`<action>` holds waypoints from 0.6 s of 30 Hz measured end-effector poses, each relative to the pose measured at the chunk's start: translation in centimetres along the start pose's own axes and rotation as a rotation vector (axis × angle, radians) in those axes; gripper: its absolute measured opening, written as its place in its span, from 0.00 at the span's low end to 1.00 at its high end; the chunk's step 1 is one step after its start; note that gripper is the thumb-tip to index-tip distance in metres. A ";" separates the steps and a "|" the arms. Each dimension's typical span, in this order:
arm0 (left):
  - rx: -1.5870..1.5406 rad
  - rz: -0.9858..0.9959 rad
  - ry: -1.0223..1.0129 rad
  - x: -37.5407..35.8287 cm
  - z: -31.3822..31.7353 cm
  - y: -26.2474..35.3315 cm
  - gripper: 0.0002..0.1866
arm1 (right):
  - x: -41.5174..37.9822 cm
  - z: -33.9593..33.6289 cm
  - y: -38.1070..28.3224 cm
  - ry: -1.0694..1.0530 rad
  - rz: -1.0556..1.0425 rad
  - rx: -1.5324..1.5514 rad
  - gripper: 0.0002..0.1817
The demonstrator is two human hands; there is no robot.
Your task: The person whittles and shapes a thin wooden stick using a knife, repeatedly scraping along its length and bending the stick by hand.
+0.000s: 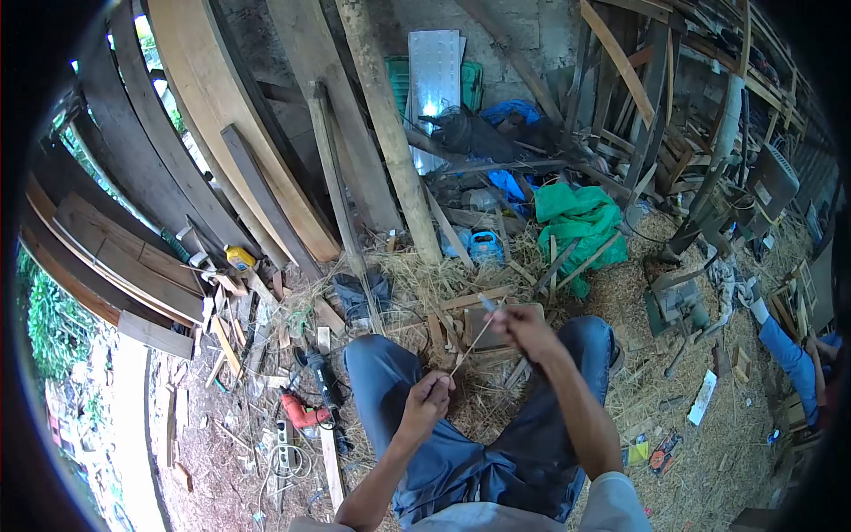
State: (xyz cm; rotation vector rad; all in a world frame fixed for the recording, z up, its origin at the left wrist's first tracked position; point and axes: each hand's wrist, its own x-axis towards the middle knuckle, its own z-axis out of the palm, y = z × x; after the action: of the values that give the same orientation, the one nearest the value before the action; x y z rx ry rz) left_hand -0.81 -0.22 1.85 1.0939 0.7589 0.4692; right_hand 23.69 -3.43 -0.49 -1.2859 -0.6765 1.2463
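Between my knees, my left hand [429, 395] is closed around the lower end of a thin wooden stick [472, 349], which slants up to the right. My right hand [525, 333] is closed near the stick's upper end. A narrow, pale, blade-like tip [486, 302] sticks out past its fingers; the rest of that tool is hidden in the fist. Below and beyond the hands, a flat wooden block [505, 330] lies on the ground among shavings.
Left of my legs lie a red power drill [301, 411], a dark angle grinder [321, 377] and a power strip [284, 448] with a white cord. Tall planks [239, 133] lean behind. A green sack [581, 229] lies ahead. Another person's blue-clothed leg [789, 363] shows at right.
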 end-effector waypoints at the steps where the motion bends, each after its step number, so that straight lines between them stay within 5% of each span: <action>1: -0.017 -0.003 -0.026 -0.2 -0.2 -0.1 0.09 | 0.1 -0.3 0.1 0.004 -0.003 -0.002 0.13; 4: -0.035 -0.013 -0.048 0.3 0.0 -0.2 0.09 | -0.2 -0.3 0.2 0.016 -0.006 0.020 0.12; 10: -0.147 -0.075 -0.046 1.7 0.6 0.3 0.09 | -2.0 4.1 1.0 -0.307 0.067 0.163 0.08; 18: -0.166 -0.088 -0.088 1.4 0.1 -0.6 0.09 | -1.3 2.4 1.1 -0.308 0.130 0.018 0.13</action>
State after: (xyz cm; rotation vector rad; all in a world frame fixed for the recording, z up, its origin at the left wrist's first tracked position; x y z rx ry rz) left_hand 0.14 0.45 0.88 0.9164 0.6752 0.4000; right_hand 20.81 -4.02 -0.68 -1.1487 -0.8068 1.5734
